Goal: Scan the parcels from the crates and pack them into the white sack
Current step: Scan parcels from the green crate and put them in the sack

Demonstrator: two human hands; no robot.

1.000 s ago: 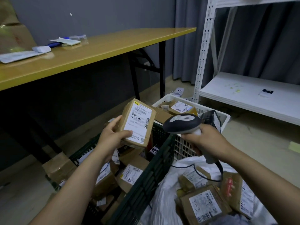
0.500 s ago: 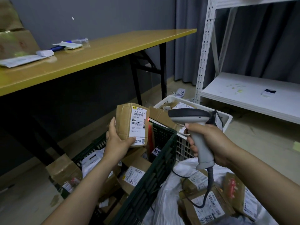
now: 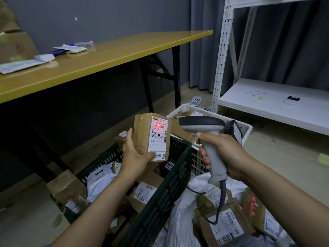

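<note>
The left hand [image 3: 137,155] grasps a brown parcel [image 3: 151,136] upright. Just to its right, the right hand [image 3: 222,155] grips the scanner [image 3: 204,129]. Red light falls on the parcel's label [image 3: 159,138]

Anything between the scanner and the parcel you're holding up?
No. Head view shows a bare gap; the scanner casts red light on the parcel.

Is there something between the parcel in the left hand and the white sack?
Yes. The left hand holds the parcel above the green crate's rim, so that wall does not block. But the right hand with the scanner, and its hanging cord, are over the white sack, across the direct path.
</note>
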